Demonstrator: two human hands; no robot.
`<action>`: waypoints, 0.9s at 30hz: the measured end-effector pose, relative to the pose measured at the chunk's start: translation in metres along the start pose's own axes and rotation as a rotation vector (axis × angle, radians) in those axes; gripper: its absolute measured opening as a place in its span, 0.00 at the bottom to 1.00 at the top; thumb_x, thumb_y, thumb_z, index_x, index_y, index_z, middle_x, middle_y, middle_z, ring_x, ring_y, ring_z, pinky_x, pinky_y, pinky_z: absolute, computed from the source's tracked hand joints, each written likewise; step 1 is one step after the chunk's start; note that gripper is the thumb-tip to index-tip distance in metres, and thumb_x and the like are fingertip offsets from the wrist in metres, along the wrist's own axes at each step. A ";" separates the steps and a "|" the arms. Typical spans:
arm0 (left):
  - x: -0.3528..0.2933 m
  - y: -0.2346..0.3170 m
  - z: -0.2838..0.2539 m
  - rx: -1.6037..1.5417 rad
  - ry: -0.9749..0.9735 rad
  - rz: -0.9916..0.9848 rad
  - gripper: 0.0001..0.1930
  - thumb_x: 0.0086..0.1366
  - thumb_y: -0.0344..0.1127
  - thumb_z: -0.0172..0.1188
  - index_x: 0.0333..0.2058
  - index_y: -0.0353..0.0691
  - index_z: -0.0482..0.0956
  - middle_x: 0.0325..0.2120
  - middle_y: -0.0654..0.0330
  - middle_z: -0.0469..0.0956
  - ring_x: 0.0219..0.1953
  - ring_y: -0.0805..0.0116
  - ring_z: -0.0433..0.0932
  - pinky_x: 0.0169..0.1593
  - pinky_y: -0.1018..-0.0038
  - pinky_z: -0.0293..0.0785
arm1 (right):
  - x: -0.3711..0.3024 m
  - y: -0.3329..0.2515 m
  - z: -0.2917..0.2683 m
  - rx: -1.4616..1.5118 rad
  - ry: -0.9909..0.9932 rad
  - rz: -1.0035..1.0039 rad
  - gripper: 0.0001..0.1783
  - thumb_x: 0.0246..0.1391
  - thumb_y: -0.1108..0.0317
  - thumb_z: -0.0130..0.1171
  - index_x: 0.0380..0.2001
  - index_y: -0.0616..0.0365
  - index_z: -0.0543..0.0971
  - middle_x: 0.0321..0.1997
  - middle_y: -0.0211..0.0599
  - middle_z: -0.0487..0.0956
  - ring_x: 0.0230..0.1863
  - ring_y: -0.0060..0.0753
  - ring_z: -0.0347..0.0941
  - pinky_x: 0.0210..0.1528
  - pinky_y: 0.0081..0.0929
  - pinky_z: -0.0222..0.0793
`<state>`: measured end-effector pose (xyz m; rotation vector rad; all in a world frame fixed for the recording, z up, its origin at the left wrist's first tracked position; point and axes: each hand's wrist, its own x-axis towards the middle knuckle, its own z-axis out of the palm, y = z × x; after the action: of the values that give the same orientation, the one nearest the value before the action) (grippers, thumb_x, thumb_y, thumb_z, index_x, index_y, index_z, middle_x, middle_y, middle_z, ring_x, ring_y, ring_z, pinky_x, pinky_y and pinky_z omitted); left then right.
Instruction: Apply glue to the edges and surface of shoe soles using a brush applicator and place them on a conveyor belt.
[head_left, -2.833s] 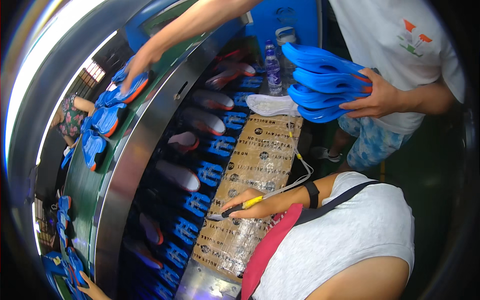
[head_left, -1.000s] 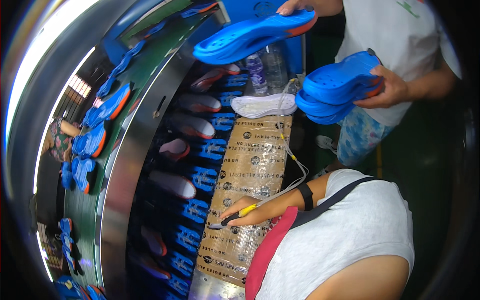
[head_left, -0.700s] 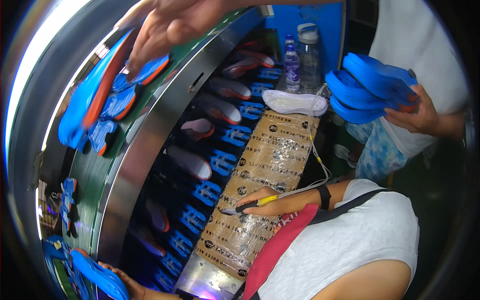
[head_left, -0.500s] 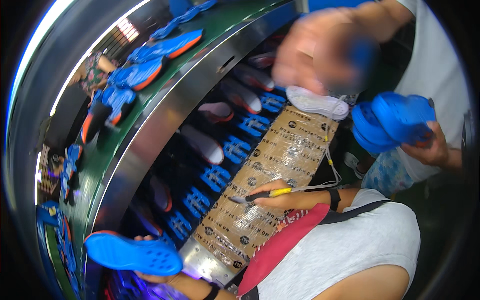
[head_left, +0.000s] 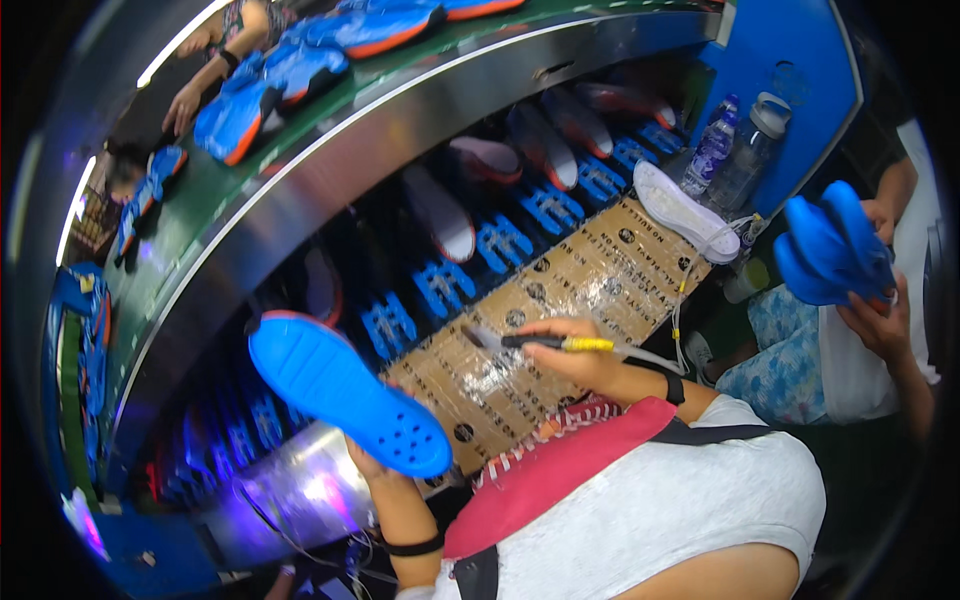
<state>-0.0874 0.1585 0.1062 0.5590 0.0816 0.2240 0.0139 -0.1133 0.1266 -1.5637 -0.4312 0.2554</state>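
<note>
Head view, and both hands are busy around the taped brown board (head_left: 600, 290)! At its near left end, the left hand (head_left: 365, 460) grips a blue sole (head_left: 345, 385) from behind, most fingers hidden, the ribbed and holed face turned to the camera. Over the board's middle, the right hand (head_left: 585, 355) pinches a brush (head_left: 545, 343), black and yellow at the handle, bristles low above the tape; whether they touch it, I cannot tell.

How far along? Sole and brush are both in hand but apart, so I judge no brushing under way; no coat shows on this face, and the other is hidden. At the board's far right end lies a white sole (head_left: 680, 210); beyond its far edge, blue-and-orange pieces (head_left: 235, 115) sit on the conveyor (head_left: 185, 235), finished or not, impossible to say. Right of the board, a co-worker's hands (head_left: 880, 320) hold a blue stack (head_left: 830, 245).
</note>
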 end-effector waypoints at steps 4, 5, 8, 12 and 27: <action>0.008 -0.019 0.016 -0.076 -0.090 -0.117 0.32 0.61 0.56 0.41 0.53 0.34 0.61 0.44 0.42 0.69 0.45 0.42 0.70 0.44 0.53 0.72 | 0.007 -0.019 -0.001 0.189 0.067 -0.015 0.13 0.46 0.72 0.58 0.37 0.66 0.76 0.28 0.35 0.78 0.28 0.17 0.73 0.31 0.13 0.68; 0.009 -0.024 0.014 -0.080 -0.067 -0.109 0.32 0.61 0.56 0.41 0.53 0.34 0.61 0.44 0.42 0.69 0.45 0.42 0.70 0.44 0.53 0.72 | 0.010 -0.025 0.000 0.275 0.042 -0.008 0.13 0.46 0.73 0.58 0.36 0.66 0.76 0.29 0.36 0.78 0.28 0.18 0.73 0.31 0.13 0.69; 0.006 -0.042 0.010 -0.080 -0.083 -0.158 0.35 0.60 0.60 0.41 0.54 0.34 0.59 0.46 0.43 0.68 0.46 0.44 0.70 0.44 0.54 0.72 | 0.013 -0.049 0.008 0.256 -0.006 -0.014 0.12 0.44 0.72 0.58 0.35 0.65 0.76 0.28 0.36 0.78 0.29 0.18 0.73 0.30 0.15 0.69; 0.001 -0.063 0.017 -0.202 -0.153 -0.244 0.37 0.57 0.62 0.44 0.54 0.34 0.59 0.47 0.43 0.68 0.47 0.44 0.69 0.46 0.56 0.72 | 0.021 -0.072 0.026 -0.088 -0.102 -0.346 0.12 0.39 0.73 0.60 0.31 0.62 0.77 0.26 0.36 0.78 0.27 0.22 0.74 0.28 0.18 0.67; -0.012 -0.052 -0.006 -0.081 -0.029 -0.272 0.26 0.57 0.49 0.55 0.47 0.35 0.68 0.43 0.50 0.72 0.44 0.59 0.74 0.48 0.65 0.72 | 0.037 -0.060 0.071 -0.213 -0.305 -0.828 0.13 0.33 0.71 0.63 0.27 0.58 0.76 0.20 0.36 0.75 0.21 0.36 0.73 0.25 0.26 0.67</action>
<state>-0.0897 0.1161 0.0737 0.4641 0.1188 -0.0456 0.0102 -0.0341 0.1871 -1.4218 -1.3295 -0.2057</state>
